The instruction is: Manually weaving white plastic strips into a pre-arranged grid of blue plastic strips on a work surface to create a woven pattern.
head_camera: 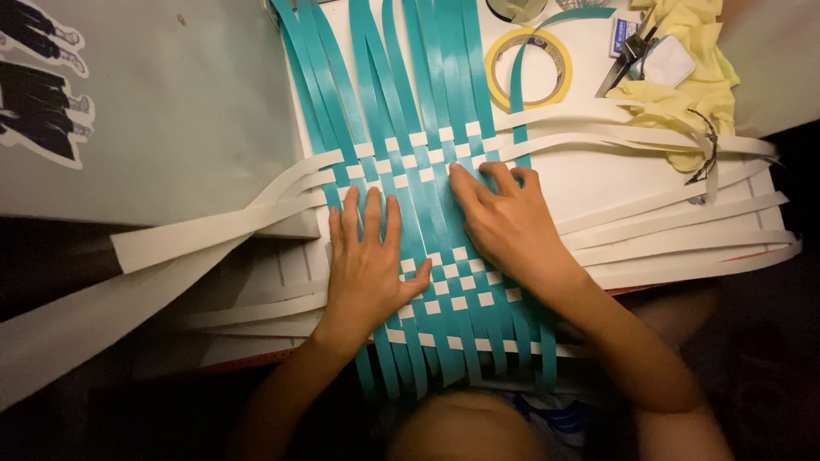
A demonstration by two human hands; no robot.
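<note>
Surface: white board (589,183), dim room | Weave (436,162): teal and white strips, board centre | Left hand (367,260): flat on weave, fingers spread, gripping nothing | Right hand (504,218): flat, fingertips pressing weave | Count: 2 tape rolls, nearer one (530,68); 1 cloth (683,85)

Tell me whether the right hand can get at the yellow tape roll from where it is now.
Probably yes. The right hand lies flat on the woven strips, and the yellow tape roll sits just beyond its fingertips on the white board, with only flat strips between.
</note>
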